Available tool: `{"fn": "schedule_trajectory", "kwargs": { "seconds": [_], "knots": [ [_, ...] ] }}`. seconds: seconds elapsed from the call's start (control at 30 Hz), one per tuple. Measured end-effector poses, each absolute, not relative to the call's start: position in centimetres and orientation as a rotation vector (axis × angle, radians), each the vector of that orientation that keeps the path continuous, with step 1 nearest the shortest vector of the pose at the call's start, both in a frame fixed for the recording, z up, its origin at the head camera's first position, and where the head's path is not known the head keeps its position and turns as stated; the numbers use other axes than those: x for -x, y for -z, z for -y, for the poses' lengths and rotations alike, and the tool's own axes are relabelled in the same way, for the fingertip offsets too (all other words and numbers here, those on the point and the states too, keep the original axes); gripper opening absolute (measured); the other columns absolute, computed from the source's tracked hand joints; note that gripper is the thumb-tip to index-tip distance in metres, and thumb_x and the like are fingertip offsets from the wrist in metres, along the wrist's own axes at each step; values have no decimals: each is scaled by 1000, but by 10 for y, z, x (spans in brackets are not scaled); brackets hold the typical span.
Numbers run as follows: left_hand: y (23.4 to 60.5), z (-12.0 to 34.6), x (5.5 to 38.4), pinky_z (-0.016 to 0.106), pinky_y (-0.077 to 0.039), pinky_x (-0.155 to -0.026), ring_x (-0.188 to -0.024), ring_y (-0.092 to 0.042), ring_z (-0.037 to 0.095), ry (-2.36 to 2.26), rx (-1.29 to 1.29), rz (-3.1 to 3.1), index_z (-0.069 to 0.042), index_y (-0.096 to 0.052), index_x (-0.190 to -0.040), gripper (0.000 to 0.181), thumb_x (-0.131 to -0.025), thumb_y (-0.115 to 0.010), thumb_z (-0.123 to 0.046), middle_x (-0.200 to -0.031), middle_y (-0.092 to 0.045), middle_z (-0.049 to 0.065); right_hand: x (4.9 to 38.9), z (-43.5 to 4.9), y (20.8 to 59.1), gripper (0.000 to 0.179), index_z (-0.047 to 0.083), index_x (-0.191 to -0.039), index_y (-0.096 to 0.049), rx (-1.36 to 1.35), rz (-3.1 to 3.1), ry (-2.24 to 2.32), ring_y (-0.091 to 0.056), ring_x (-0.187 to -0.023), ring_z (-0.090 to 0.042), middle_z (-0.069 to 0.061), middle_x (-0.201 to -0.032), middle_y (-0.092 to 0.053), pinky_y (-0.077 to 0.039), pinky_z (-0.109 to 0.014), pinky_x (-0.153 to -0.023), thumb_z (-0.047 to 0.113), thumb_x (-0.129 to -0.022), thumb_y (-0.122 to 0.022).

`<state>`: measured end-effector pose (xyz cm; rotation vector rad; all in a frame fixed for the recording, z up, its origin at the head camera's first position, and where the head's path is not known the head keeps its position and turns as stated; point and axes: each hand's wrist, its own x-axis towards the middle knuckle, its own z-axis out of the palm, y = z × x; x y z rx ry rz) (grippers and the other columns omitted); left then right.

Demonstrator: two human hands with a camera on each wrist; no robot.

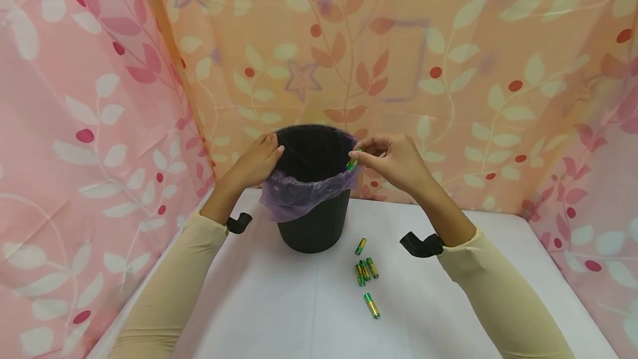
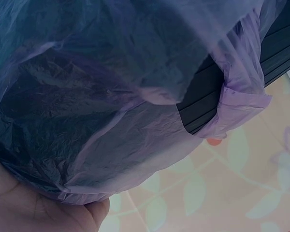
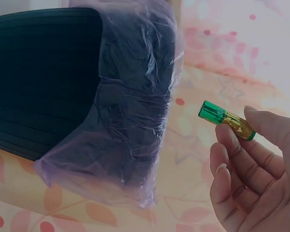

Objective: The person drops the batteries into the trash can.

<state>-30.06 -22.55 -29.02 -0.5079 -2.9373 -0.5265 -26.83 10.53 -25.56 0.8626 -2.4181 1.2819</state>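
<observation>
A black ribbed trash bin [image 1: 314, 226] stands on the table, lined with a thin purple plastic bag [image 1: 299, 201] folded over its rim. My left hand [image 1: 256, 159] rests against the left side of the bin at the rim, its palm and a fingertip showing beside the bag [image 2: 130, 154] in the left wrist view. Beside the right rim, my right hand [image 1: 394, 159] pinches a green and gold battery [image 3: 228, 120] between thumb and fingers. In the right wrist view, that battery is apart from the bag's outer side.
Several more batteries lie on the white table [image 1: 279, 303] in front and to the right of the bin: one battery [image 1: 361, 246] nearest it, a small cluster [image 1: 365, 270], and another battery [image 1: 371, 305] closer to me. Floral curtains [image 1: 448, 71] enclose the back and sides.
</observation>
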Motion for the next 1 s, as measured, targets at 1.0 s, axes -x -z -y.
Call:
{"fn": "schedule_trajectory", "kwargs": {
  "seconds": [1.0],
  "knots": [
    [292,227,302,47,-5,-125,-155,-4,39,512,515,2921,14,-16,-155,63,-112,-22,-32,-165,-12,27,313,-52,251,21,4,-106,-77,-912,2564,-1232,-73,-84,-19,-7,-95,-78,-57,-30,-75,17,-90,-79]
  ]
}}
